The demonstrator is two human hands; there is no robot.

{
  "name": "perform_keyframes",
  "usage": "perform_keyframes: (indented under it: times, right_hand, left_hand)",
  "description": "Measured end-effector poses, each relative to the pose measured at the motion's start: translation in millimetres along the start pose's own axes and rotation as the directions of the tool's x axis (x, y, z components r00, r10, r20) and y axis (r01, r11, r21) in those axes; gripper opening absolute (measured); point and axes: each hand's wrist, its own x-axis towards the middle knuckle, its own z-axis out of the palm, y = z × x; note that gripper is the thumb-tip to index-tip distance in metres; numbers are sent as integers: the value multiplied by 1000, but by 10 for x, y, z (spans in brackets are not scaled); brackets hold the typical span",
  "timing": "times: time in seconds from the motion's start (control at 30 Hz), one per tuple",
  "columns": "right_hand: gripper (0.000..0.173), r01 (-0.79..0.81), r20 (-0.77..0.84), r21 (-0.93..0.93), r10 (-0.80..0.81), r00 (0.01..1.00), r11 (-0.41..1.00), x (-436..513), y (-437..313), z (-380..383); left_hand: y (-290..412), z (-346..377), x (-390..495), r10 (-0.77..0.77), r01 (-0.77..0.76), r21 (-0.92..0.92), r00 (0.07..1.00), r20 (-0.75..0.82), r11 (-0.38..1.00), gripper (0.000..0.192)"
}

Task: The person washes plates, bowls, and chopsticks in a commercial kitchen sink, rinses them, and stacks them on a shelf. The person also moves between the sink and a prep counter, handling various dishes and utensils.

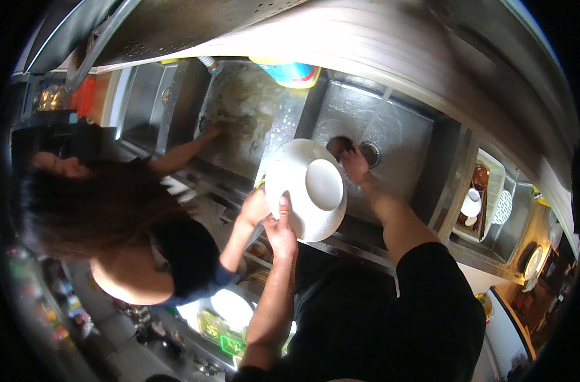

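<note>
My left hand [281,231] grips the rim of a large white bowl [297,191], thumb on its outer side. The bowl is tilted, its round foot facing up towards me. Down in the right-hand steel sink basin [407,124], my right hand [357,166] has its fingers on a dark brown rounded object [340,145], blurred and partly hidden behind the bowl and my fingers. Beside that hand lies the round drain [370,153]. Water spreads over the basin floor.
At left, a co-worker [123,224] reaches one hand into a basin of cloudy water [244,95]; the other hand [255,207] is close to my bowl. A blue-and-yellow container [292,74] stands behind the divider. Right of me, a white rack [491,172] holds dishes.
</note>
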Motion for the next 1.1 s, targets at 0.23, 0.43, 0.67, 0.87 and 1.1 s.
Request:
perform_keyframes:
  times: [0.23, 0.43, 0.67, 0.87, 1.1]
  right_hand:
    - [22, -39, -432, 213, 130, 892, 976, -169, 928, -627]
    - [25, -227, 164, 974, 730, 664, -12, 107, 738, -1012]
    - [28, 460, 534, 329, 565, 629, -824, -5, 555, -1374]
    - [33, 28, 102, 984, 685, 722, -176, -502, 1002, -1927]
    - [37, -202, -178, 512, 333, 926, 835, -31, 1501, -2327]
  left_hand:
    - [-116, 47, -55, 97, -99, -87, 995, -24, 991, 50]
    - [-63, 170, -122, -67, 67, -69, 998, 0, 995, 49]
    - [-97, 356, -119, -141, 132, -177, 989, -40, 975, 49]
    - [-156, 343, -121, -121, 123, -205, 992, 19, 971, 48]
    - [-210, 359, -204, -143, 153, -202, 988, 61, 967, 51]
